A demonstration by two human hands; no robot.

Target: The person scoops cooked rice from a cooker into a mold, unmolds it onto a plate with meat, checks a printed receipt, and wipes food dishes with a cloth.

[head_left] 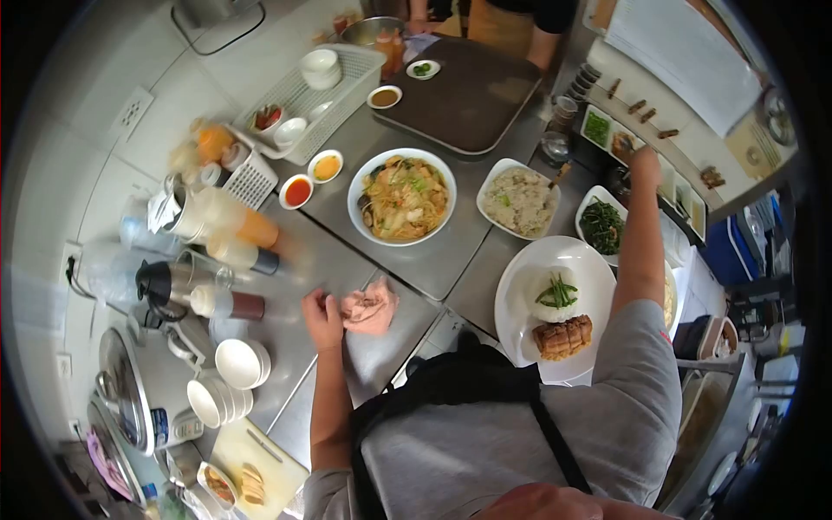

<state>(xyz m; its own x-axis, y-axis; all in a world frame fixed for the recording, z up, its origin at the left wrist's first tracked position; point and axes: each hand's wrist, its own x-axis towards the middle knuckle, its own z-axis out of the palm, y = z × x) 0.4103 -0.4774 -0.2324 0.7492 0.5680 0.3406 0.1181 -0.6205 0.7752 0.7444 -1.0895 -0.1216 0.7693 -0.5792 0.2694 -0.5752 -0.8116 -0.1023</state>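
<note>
My left hand (322, 321) rests on the steel counter, fingers loosely bent, right beside a crumpled pink cloth (371, 308). My right hand (643, 166) reaches over a black rack of garnish tubs (622, 144) at the right; its fingertips are hidden there. Below my right arm lies a large white plate (513, 290) with a rice mound topped by green strips (557, 292) and a sliced browned piece of meat (563, 337). Nearby are a bowl of dark greens (601, 225), a square bowl of pale rice porridge (520, 200) and a round bowl of noodles (404, 198).
A dark tray (468, 91) lies at the back, near another person (511, 17). Sauce dishes (297, 191), a white basket (338, 91) and squeeze bottles (230, 303) line the left. Stacked white bowls (243, 363) and a cutting board (260, 464) sit lower left.
</note>
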